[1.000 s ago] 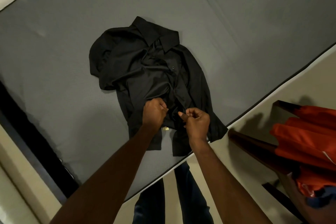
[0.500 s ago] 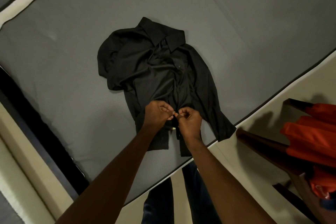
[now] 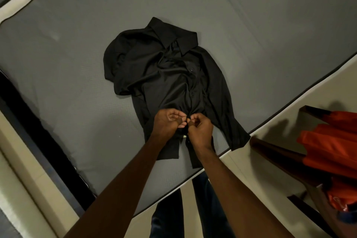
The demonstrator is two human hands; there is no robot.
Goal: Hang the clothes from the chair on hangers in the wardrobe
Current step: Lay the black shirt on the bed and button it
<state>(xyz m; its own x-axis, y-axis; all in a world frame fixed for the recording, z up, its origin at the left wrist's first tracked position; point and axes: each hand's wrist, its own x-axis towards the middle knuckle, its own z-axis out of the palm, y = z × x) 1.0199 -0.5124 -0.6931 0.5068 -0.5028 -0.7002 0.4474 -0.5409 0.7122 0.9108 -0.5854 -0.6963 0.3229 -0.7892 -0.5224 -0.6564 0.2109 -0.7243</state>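
On grey mattress (image 3: 77, 83): crumpled black collared shirt (image 3: 166, 75).

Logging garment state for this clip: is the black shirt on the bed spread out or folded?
Spread, though rumpled: the black shirt lies front up on the bed, collar flat, sleeves out.

Black shirt (image 3: 166, 75): collared, buttoned down the front, laid face up and rumpled on the grey mattress (image 3: 77, 63), collar pointing away, hem near the mattress edge (lower placket is pinched by both hands).
Orange garment (image 3: 328, 149): draped over the dark wooden chair (image 3: 274, 150), at the right (partly cut off).
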